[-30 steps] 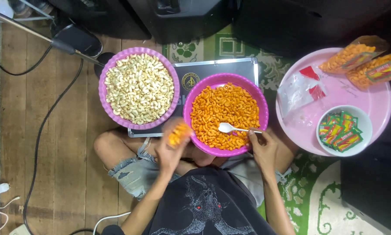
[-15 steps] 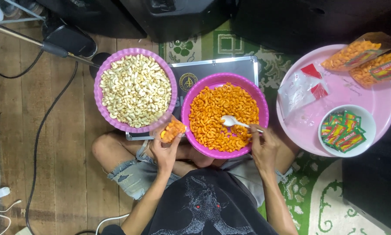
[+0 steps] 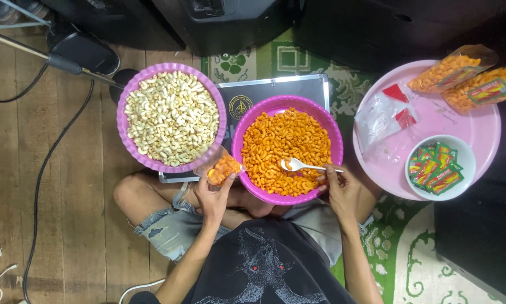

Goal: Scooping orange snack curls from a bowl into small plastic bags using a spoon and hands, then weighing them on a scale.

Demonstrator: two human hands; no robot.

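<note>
Holding a small bag [image 3: 221, 168] of orange snacks at the bowl's [image 3: 287, 149] nine o'clock rim, your left hand [image 3: 212, 198] pinched it, while your right hand's [image 3: 341, 190] fingers gripped a spoon [image 3: 298, 165] over the bowl.

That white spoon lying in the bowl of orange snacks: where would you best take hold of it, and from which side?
Grip the white spoon by the far end of its thin handle, coming from the right. Its scoop points left and lies in the orange snacks, while the handle runs out toward the rim of the purple bowl, clear of the food. The right hand holds it there with its fingertips.
</note>
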